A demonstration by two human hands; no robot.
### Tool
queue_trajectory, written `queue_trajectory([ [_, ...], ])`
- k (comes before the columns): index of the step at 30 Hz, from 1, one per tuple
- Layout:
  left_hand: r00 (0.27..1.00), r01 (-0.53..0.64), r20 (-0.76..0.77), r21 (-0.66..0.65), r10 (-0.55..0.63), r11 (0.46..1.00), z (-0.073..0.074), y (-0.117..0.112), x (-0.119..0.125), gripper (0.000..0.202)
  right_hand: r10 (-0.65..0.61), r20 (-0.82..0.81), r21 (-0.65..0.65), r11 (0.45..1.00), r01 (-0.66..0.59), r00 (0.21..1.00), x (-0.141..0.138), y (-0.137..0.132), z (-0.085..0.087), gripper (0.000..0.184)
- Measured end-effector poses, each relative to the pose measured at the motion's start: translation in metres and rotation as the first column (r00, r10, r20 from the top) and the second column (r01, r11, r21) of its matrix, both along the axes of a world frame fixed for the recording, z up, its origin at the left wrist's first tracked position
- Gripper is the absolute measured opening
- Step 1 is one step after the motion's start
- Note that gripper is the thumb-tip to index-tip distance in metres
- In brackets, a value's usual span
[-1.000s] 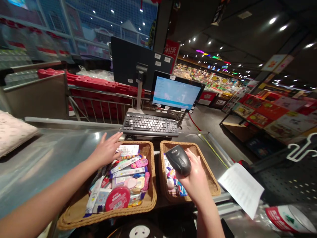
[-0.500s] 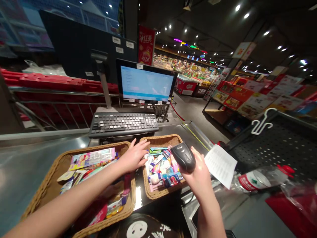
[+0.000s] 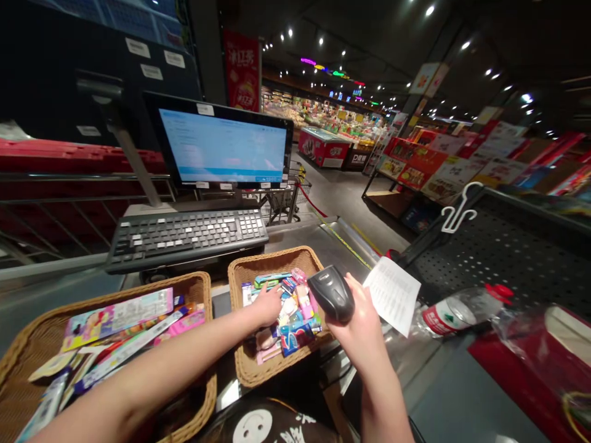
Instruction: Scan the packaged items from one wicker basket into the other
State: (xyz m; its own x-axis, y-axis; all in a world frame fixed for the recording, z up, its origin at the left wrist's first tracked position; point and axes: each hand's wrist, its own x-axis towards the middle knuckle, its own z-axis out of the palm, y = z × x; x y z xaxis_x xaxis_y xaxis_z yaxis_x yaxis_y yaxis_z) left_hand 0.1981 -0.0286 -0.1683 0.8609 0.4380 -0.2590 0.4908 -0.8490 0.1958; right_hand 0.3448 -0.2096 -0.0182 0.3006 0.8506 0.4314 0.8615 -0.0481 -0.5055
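Observation:
My right hand [image 3: 357, 323] is closed around a black handheld barcode scanner [image 3: 331, 294], held above the right edge of the smaller wicker basket [image 3: 258, 376]. My left hand [image 3: 268, 306] is down inside that basket, its fingers curled in among small colourful snack packets [image 3: 295, 311]. What the left fingertips grip, if anything, is hidden. A blue packet [image 3: 297, 339] lies near the basket's front. Under my left forearm stands a larger wicker basket [image 3: 210, 344] with long, flat packages, one of them a pink and yellow packet [image 3: 117, 315].
Behind the baskets are a black keyboard [image 3: 189, 237] and a lit monitor [image 3: 226, 147]. To the right lie a printed paper sheet [image 3: 392, 292], a clear bottle with a red cap [image 3: 455, 315] and a red item [image 3: 512, 375]. A white hanger [image 3: 459, 212] hangs on a black perforated panel [image 3: 517, 246].
My left hand has moved from the gap between the baskets into the smaller basket, among the packets. My right hand still holds the scanner. The view has shifted to the right.

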Motion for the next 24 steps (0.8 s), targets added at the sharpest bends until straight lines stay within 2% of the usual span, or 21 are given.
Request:
queue_trajectory([
  [5, 0.992, -0.062, -0.105, 0.016, 0.063, 0.998, -0.01, 0.001, 0.005, 0.02, 0.006, 0.014, -0.011, 1.0, -0.006, 1.0, 0.013, 0.003, -0.002, 0.051],
  [15, 0.963, -0.178, -0.197, 0.054, 0.185, 0.983, -0.005, 0.001, 0.022, 0.03, 0.047, 0.029, -0.003, 0.999, -0.047, 0.998, 0.024, 0.01, -0.001, 0.05],
  [21, 0.948, -0.247, -0.192, 0.062, 0.254, 0.967, -0.007, -0.006, 0.029, 0.035, 0.048, 0.033, -0.017, 0.999, -0.048, 0.998, 0.028, 0.012, -0.002, 0.051],
  [24, 0.951, -0.274, -0.133, 0.061, 0.28, 0.96, -0.001, -0.005, 0.03, 0.037, 0.043, 0.048, 0.0, 0.999, -0.043, 0.998, 0.03, 0.013, -0.002, 0.05],
])
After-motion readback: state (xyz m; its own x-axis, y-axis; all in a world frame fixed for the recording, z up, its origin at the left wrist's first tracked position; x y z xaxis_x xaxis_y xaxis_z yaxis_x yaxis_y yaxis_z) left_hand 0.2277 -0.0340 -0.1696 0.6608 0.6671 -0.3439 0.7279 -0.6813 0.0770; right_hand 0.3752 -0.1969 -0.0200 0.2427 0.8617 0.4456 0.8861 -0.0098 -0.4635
